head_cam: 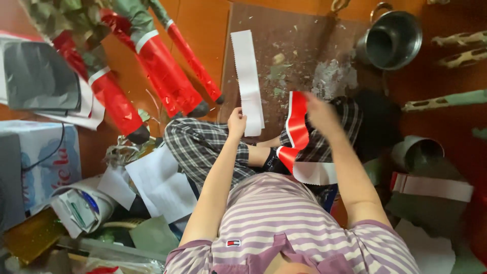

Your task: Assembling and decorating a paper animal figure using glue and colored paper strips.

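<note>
Left hand (236,122) pinches the lower end of a white paper strip (248,76); strip runs up and away over the brown board (304,40). Right hand (320,112) is blurred, closed on the top edge of a red glossy strip (297,122) with a white edge; strip curls down across the lap, over the checked trousers (203,144). Exact finger positions on the right: cannot tell.

Surface: orange-brown floor (203,25); the board lies on it, littered with paper scraps and a grey smear.

Containers: steel pot (393,39) at the board's far right corner, inside dark, contents not readable. Smaller metal cup (418,152) right of the knee, on its side. White tub (83,205) lower left, stuffed with papers.

Around: red-wrapped sticks with white bands (162,71) left of the board, tips near the knee. White sheets (162,185) beside the left leg. Dark tablet-like slab (38,76) far left. Another red-and-white strip (431,186) at right.
</note>
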